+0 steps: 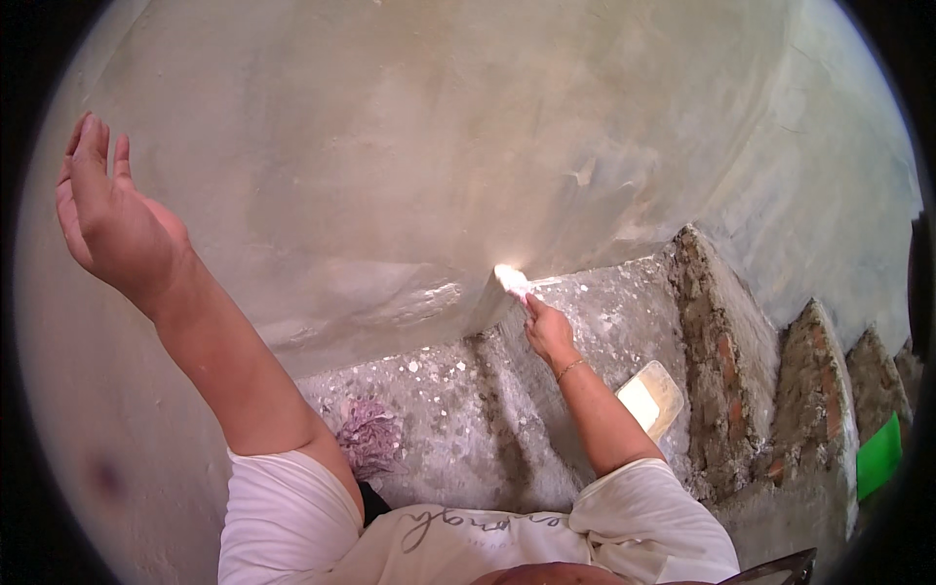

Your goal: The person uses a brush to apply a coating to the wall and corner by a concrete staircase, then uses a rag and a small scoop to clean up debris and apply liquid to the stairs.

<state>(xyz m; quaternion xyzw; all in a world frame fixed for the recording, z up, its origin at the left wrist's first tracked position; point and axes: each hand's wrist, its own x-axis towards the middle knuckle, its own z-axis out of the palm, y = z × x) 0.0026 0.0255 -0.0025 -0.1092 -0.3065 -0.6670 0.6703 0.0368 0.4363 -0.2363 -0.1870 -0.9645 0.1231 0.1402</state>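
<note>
My right hand (551, 336) is closed around the handle of what looks like a paintbrush (511, 281). The brush's head is bright white, with glare hiding its detail. It meets the foot of the plastered wall (390, 146), right by the edge of a concrete step (604, 312). Raised far out to the left is my left hand (122, 219), its fingers loosely bent and apart with nothing in them. Whether it touches the wall, I cannot tell. Close to my right forearm, a rounded rectangular tub (666, 395) with something white in it sits on the step.
A crumpled purplish cloth (369, 436) lies on the lower, white-spotted step (434, 390) to the left. Rough steps with exposed brick (726, 366) rise on the right. A flat green object (879, 456) stands near the far right edge.
</note>
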